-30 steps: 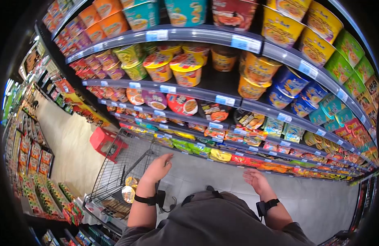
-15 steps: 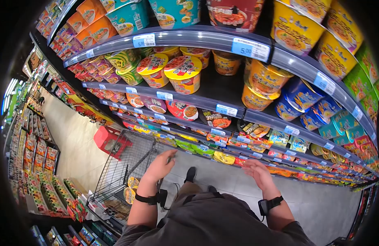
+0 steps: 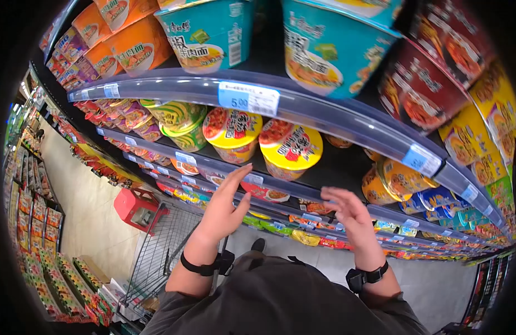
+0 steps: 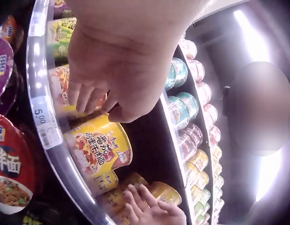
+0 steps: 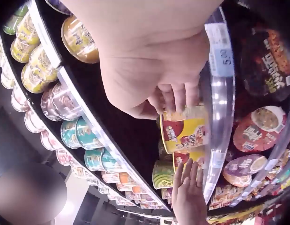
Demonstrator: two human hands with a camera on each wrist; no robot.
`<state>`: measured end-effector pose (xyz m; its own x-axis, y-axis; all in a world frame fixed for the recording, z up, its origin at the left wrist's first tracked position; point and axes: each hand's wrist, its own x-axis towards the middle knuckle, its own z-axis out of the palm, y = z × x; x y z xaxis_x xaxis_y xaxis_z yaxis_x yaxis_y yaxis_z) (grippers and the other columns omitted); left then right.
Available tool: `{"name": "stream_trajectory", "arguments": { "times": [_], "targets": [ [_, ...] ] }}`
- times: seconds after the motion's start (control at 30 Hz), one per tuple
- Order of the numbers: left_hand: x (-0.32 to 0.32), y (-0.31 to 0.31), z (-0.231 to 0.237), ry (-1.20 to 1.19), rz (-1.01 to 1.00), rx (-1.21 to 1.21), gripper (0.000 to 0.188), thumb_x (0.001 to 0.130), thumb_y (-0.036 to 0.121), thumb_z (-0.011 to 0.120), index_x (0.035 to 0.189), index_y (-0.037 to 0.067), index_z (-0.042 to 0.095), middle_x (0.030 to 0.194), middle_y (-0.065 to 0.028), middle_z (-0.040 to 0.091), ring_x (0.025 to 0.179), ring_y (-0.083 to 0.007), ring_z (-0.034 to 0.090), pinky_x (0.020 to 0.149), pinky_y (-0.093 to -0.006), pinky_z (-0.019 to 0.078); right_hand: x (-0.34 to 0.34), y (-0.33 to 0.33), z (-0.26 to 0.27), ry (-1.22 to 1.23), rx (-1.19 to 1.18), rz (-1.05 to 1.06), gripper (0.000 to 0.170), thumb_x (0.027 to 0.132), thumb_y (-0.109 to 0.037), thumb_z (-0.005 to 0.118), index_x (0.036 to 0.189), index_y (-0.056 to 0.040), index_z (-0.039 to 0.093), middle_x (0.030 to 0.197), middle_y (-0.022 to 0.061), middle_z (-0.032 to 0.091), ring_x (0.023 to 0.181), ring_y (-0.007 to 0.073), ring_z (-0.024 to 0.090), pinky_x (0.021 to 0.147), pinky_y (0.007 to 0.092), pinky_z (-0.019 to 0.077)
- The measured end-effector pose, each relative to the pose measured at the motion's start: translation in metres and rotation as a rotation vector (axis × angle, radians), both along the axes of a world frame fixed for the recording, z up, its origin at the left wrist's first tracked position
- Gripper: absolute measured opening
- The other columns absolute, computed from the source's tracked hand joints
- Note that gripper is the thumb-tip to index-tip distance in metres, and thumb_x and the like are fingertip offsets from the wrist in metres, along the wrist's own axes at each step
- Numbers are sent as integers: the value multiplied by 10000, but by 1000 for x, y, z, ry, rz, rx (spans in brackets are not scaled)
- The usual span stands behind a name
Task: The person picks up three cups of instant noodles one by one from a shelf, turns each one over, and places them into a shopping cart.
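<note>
Yellow cup [image 3: 291, 149]: upright on the shelf [image 3: 347, 173], behind its front rail, lid tipped into view; it lies beyond the hands and between them.
Second yellow cup [image 3: 232, 135]: just left of the first, same red picture on the lid.
Left hand [image 3: 220, 211]: raised before the rail, near both yellow cups; fingers extended, thumb apart, holding nothing.
Right hand [image 3: 353, 220]: to the right of the first cup, fingers spread and slightly bent, holding nothing. Whether either hand touches a cup, I cannot tell.
Green cups [image 3: 177, 123]: stacked, left of the second yellow cup.
Golden cups [image 3: 403, 180]: farther right, beyond the right hand.
Price tag [image 3: 248, 99]: reads 5.00, on the rail above.
Teal tubs [image 3: 336, 47]: on the upper shelf, between orange tubs [image 3: 135, 47] and dark red tubs [image 3: 420, 89].
Red bowl [image 3: 262, 192]: on the shelf below, partly hidden.
Wristbands [image 3: 375, 274]: black, one on each wrist.
Cart [image 3: 164, 237]: wire, left of the person, beside a red stand [image 3: 136, 211].
</note>
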<state>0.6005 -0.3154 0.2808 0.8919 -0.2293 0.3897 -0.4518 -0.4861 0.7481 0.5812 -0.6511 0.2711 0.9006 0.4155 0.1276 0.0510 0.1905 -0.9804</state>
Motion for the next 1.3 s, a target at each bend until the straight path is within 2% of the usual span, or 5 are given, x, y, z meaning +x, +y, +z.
{"name": "stream_trajectory", "arguments": {
  "times": [0.07,0.23,0.73,1.03,1.3],
  "targets": [
    [20,0,5,54,-43,-66,592,933,34,623,1495,-21,445,1493,-247,519,1415,-409,479,1173,-429,378,17,20,16,-86,46,-178,612,912,50,529,1513,3,427,1571,180,467,1476,303,438,1216,443,346],
    [53,0,5,69,-201,-61,715,939,53,620,1571,-63,306,1533,-310,453,1465,-432,413,1197,-433,349,50,43,11,-65,93,-184,881,845,96,498,1654,-27,172,1710,176,210,1598,306,182,1282,471,169],
    [28,-9,17,-62,-278,-4,799,870,41,661,1569,-88,298,1467,-346,501,1386,-477,488,1153,-444,404,19,26,22,-97,180,-87,881,867,-37,618,1639,3,195,1704,183,218,1601,326,158,1272,531,186],
    [-69,-41,-2,32,-131,-195,639,844,-37,609,1475,-47,506,1299,-279,675,1248,-376,657,1062,-399,496,-49,-25,-6,25,268,127,823,903,-28,634,1627,-6,245,1689,165,264,1592,303,192,1274,525,194],
    [-187,-67,-38,210,-82,-115,602,843,-17,624,1440,-45,545,1290,-254,687,1199,-383,680,1037,-402,521,-117,-73,-61,232,186,315,835,928,-46,642,1645,-30,216,1713,157,219,1595,279,180,1269,522,197]
  ]
}}
